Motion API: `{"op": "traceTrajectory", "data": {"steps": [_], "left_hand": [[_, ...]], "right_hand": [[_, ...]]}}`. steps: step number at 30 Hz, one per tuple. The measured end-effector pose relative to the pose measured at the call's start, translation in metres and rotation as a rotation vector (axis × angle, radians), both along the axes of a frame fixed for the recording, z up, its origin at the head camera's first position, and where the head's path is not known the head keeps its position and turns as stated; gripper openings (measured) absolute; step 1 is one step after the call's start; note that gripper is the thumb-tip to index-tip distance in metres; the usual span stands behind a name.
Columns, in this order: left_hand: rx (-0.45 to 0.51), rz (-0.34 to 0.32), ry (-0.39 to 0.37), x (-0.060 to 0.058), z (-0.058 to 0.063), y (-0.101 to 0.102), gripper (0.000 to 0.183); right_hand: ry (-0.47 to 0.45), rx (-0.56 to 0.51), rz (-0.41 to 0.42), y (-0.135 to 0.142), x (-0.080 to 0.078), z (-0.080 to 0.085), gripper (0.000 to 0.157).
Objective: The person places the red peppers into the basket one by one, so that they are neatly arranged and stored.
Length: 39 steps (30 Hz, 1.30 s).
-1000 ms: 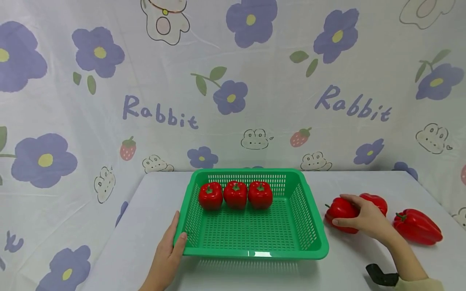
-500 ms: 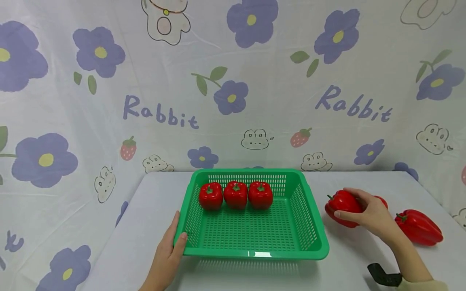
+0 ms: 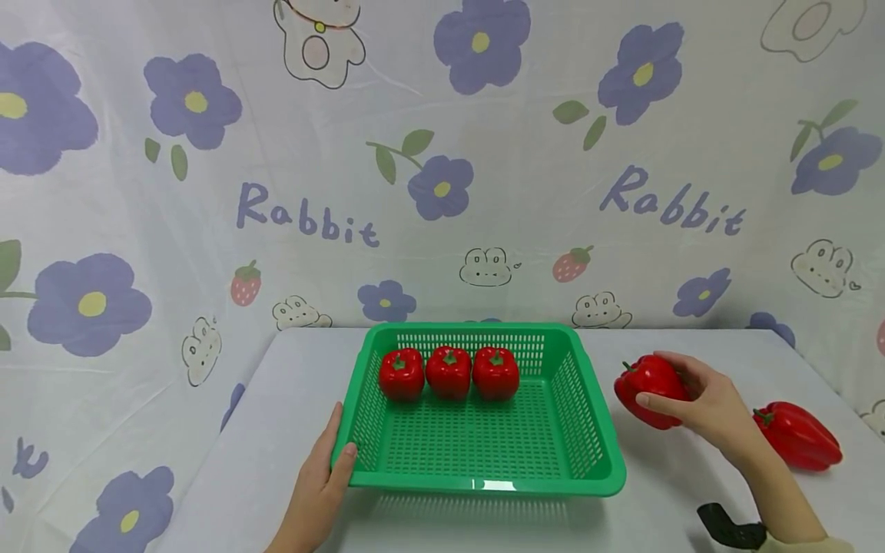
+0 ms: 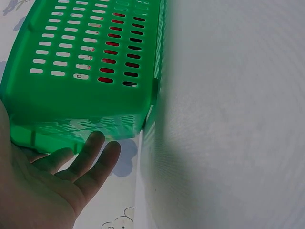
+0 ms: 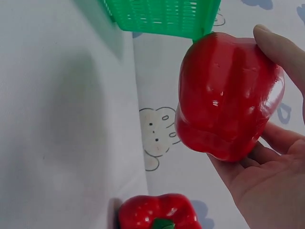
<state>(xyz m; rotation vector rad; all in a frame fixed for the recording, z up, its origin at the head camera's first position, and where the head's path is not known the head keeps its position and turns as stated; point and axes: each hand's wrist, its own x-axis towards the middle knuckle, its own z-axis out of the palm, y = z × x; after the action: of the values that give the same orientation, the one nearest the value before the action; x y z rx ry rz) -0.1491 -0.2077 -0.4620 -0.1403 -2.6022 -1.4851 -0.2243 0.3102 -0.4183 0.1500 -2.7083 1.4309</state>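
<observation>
My right hand point(image 3: 712, 399) grips a red bell pepper point(image 3: 651, 390) between thumb and fingers, right of the basket. In the right wrist view this pepper point(image 5: 228, 95) is held up off the white table, the thumb on one side and fingers beneath. At the front left corner of the green plastic basket point(image 3: 484, 484), my left hand point(image 3: 318, 476) holds the rim, thumb over the top. The left wrist view shows that hand's fingers point(image 4: 97, 169) along the basket's outer wall point(image 4: 76, 100). Inside the basket, three red bell peppers point(image 3: 449, 374) stand in a row against the back.
Another red bell pepper point(image 3: 797, 435) lies on the table point(image 3: 297, 384) at the far right, beyond my right wrist. In the right wrist view a pepper point(image 5: 159, 210) with a green stem shows at the bottom edge. A printed cloth point(image 3: 415, 253) hangs behind the table.
My right hand has raised the bell pepper off the table and tilted it. The pepper behind that hand is now hidden in the head view. My left hand and the basket stay put.
</observation>
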Motion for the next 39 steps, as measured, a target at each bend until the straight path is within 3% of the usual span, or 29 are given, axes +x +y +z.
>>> {"op": "traceTrajectory", "data": {"steps": [29,39], "left_hand": [[-0.016,-0.007,0.022,0.000,-0.002,0.000,0.063],[-0.015,-0.021,0.035,0.001,-0.001,0.000,0.062]], "right_hand": [[0.021,-0.067,-0.030,-0.012,0.007,0.008,0.091],[0.056,-0.126,-0.032,-0.018,0.010,0.013,0.082]]}}
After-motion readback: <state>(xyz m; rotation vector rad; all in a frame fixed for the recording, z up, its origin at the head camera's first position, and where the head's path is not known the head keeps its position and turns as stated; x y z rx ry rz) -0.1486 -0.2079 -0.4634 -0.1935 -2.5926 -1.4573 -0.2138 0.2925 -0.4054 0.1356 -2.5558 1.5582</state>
